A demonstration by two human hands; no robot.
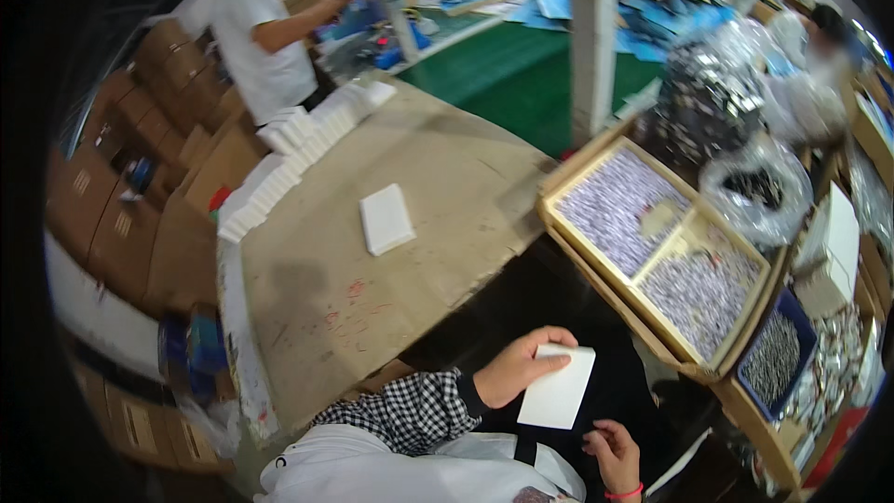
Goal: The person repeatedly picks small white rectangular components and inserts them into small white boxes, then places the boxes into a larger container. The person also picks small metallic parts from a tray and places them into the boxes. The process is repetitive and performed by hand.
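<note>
My left hand (521,368) grips a flat white box (559,391) by its upper left edge, thumb on the face turned up to me. It is held over my lap, off the table's near right edge. Just below and to the right of it is my right hand (615,458), a red band at its wrist. Its fingers are curled in with the thumb near them; whatever may be between them is too small to make out. A short stack of similar white boxes (387,219) lies on the brown worktable (447,186).
A long row of white boxes (289,163) lines the table's far left edge. To my right stands a divided wooden tray (666,256) of small pale pieces, beside a blue bin (780,354) of metal parts. A white post (591,47) rises behind. A person (270,37) stands far left near cartons.
</note>
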